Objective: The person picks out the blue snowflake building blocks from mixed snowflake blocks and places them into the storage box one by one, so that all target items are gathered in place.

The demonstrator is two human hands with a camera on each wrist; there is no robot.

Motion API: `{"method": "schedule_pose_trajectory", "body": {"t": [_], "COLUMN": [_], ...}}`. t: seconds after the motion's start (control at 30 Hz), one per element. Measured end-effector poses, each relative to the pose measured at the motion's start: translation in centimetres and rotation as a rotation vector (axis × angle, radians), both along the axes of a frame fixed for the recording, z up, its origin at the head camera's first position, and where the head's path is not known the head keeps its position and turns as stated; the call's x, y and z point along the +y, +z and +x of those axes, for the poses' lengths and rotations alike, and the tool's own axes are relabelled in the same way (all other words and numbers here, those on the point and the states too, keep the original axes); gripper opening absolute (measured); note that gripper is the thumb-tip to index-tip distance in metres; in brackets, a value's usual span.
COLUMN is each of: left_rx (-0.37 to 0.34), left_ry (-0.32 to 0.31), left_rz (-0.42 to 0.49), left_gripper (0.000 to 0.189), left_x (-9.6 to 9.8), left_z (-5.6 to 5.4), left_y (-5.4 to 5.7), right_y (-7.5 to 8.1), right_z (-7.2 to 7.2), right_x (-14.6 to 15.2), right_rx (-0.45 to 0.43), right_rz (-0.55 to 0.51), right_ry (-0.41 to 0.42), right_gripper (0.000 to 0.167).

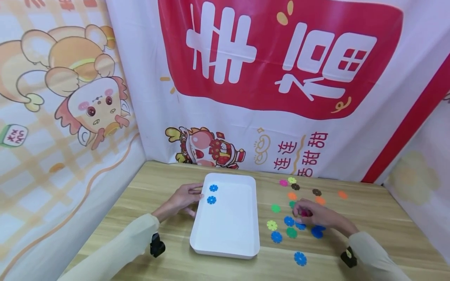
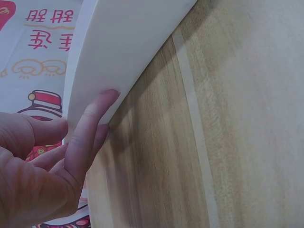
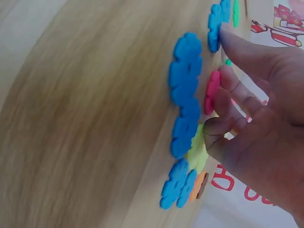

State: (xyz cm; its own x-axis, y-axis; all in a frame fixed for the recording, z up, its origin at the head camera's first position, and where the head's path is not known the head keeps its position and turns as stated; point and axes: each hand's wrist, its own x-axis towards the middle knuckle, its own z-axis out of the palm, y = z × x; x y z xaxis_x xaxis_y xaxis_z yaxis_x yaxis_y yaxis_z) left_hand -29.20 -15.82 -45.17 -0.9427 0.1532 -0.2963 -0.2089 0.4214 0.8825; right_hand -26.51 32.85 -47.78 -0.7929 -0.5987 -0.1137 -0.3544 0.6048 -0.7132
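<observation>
My left hand (image 1: pixel 183 198) rests against the left side of a white rectangular tray (image 1: pixel 225 253); in the left wrist view its fingers (image 2: pixel 88 123) touch the outer wall and rim. Two blue notched plastic discs (image 1: pixel 213 188) lie inside the tray near its left wall. My right hand (image 1: pixel 313 214) is low over several scattered discs. Its thumb is at a blue disc (image 3: pixel 214 28), apart from the bent fingers, and whether it touches is unclear. A pink disc (image 3: pixel 212 92) shows beside those fingers, partly covered by them.
Around the right hand lie green (image 1: pixel 291 232), yellow-green (image 1: pixel 272 225), orange (image 1: pixel 342 194) and brown (image 1: pixel 316 192) discs. Another blue disc (image 1: pixel 300 258) lies nearer the front. A printed cloth (image 1: pixel 218 113) hangs behind the wooden table (image 1: pixel 168 249).
</observation>
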Motion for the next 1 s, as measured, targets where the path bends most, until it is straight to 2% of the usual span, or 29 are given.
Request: {"method": "schedule_pose_trajectory", "body": {"t": [0.33, 0.53, 0.77, 0.9, 1.0], "left_rx": [0.005, 0.003, 0.007, 0.014, 0.02], "left_ry": [-0.019, -0.017, -0.007, -0.015, -0.019], "left_rz": [0.001, 0.004, 0.006, -0.002, 0.001], "left_gripper": [0.056, 0.056, 0.056, 0.056, 0.056], "left_x": [0.1, 0.1, 0.1, 0.1, 0.1], "left_z": [-0.1, -0.1, 0.1, 0.1, 0.1], "left_y": [0.4, 0.2, 0.2, 0.2, 0.2], "right_y": [0.6, 0.6, 1.6, 2.7, 3.8], "right_z": [0.8, 0.7, 0.4, -0.2, -0.7], "right_x": [-2.3, -3.3, -4.0, -4.7, -6.0], "right_rx": [0.012, 0.029, 0.049, 0.023, -0.003], "right_rz": [-0.024, 0.009, 0.043, 0.014, -0.032], "right_ry": [-0.023, -0.039, -0.03, -0.006, -0.011], "right_gripper": [0.035, 0.021, 0.014, 0.006, 0.008]}}
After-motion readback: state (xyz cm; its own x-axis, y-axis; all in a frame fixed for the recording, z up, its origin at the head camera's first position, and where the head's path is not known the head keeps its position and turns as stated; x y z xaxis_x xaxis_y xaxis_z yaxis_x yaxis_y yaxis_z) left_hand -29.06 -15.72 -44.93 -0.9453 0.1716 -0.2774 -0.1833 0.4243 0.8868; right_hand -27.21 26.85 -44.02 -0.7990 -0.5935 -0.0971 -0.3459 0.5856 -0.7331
